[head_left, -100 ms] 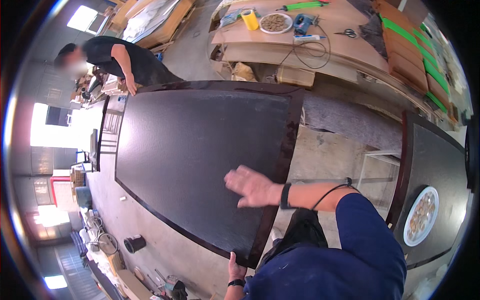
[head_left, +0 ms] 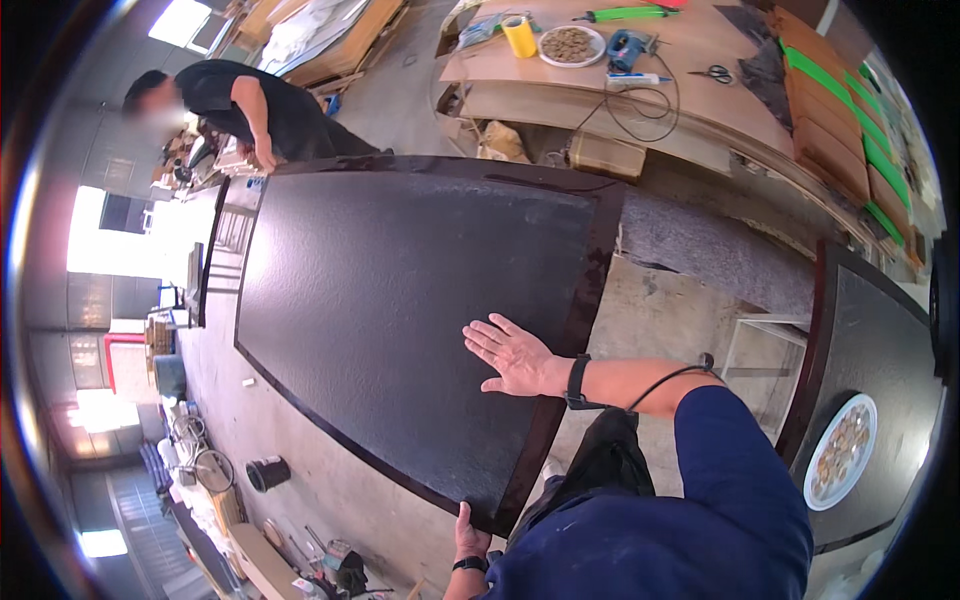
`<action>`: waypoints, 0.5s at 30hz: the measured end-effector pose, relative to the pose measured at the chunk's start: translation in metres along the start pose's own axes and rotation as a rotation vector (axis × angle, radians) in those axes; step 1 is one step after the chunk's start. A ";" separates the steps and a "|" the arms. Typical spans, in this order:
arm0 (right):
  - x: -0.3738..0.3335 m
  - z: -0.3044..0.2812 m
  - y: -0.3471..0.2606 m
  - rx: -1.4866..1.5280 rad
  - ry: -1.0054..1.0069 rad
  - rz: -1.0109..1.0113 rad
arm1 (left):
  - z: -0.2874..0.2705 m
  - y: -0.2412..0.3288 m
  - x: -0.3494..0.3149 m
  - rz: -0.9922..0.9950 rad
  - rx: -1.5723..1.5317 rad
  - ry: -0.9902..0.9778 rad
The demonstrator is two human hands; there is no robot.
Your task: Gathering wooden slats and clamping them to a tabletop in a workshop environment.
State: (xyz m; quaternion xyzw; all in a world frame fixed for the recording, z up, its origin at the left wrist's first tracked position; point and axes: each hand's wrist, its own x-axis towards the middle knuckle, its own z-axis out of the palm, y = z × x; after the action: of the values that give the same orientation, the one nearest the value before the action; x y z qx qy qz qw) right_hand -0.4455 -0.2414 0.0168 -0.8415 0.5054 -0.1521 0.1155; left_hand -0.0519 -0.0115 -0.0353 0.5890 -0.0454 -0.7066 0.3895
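Note:
A large dark panel [head_left: 400, 270] with a black textured face and a dark reddish-brown border stretches out in front of me. My right hand [head_left: 510, 357] is spread flat, palm down, over the panel's near right part; whether it touches the surface I cannot tell. At the near corner, my left hand [head_left: 472, 538] grips the panel's edge, thumb up along the rim and the other fingers mostly hidden. Another person [head_left: 255, 110] in dark clothes leans at the far left corner, a hand [head_left: 265, 158] at the panel's far edge.
At right, a second dark panel [head_left: 890, 350] bears a white plate [head_left: 842, 452] of small pieces. The far workbench [head_left: 740, 100] holds a yellow roll [head_left: 519, 37], another plate [head_left: 571, 45], a blue power tool [head_left: 627, 47] and scissors [head_left: 716, 74]. A black bucket [head_left: 267, 473] stands on the floor.
My right hand has shifted slightly right and away from me over the panel, its fingers now spread more clearly. The whole view has turned a little. My left hand keeps its hold.

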 end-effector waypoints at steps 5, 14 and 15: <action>0.005 -0.043 -0.051 0.209 -0.082 -0.144 | -0.035 0.010 -0.022 0.021 0.052 0.064; 0.012 -0.008 -0.022 0.212 0.120 -0.009 | -0.016 0.015 -0.019 0.031 0.024 0.147; 0.016 -0.014 -0.036 0.254 0.163 -0.072 | -0.019 0.017 -0.025 0.005 0.041 0.148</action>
State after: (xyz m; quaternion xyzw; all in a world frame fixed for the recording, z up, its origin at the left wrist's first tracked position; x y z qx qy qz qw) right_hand -0.4144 -0.2395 0.0445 -0.8226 0.4594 -0.2864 0.1740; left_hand -0.0269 -0.0003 -0.0125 0.6473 -0.0323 -0.6592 0.3813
